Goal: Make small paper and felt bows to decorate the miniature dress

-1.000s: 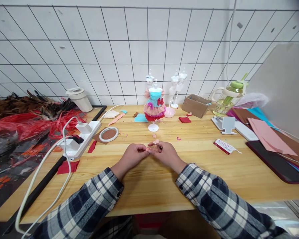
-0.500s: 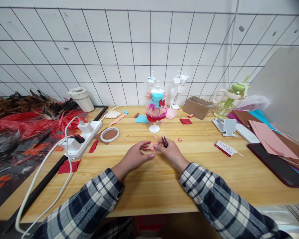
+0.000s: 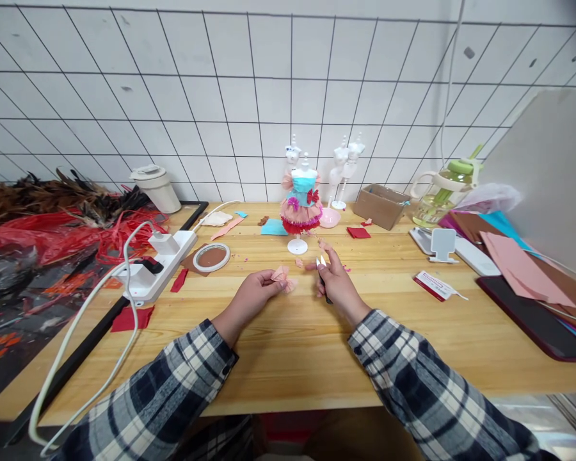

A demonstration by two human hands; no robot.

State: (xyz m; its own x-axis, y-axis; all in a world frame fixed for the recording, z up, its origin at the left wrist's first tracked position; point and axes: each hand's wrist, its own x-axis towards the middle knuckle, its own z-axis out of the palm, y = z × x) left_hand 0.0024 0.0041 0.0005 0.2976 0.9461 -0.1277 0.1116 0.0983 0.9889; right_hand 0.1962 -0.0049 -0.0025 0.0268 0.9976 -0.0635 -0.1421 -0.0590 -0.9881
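Between the thumb and fingers of my left hand [image 3: 254, 296] is a piece of pink crepe paper [image 3: 284, 279], gathered in the middle like a bow. My right hand [image 3: 338, 282], a short way to the right, is closed on small scissors [image 3: 322, 262] whose pale tips point up and away from me; its index finger stretches forward. A small pink scrap [image 3: 299, 262] lies on the table just beyond the hands. Behind it stands a miniature dress form [image 3: 301, 198] in a blue, pink and red ruffled paper dress with a red bow.
A roll of white tape [image 3: 212, 257] and a power strip [image 3: 166, 266] with cables lie on the left. White bare dress forms [image 3: 349, 160], a cardboard box [image 3: 381, 206] and a green-lidded jug [image 3: 441, 192] stand at the back. Pink paper sheets [image 3: 525, 266] lie right.
My hands have moved apart. The right has let go of the pink paper and turned the scissors so their blades now point forward; the left keeps the paper.
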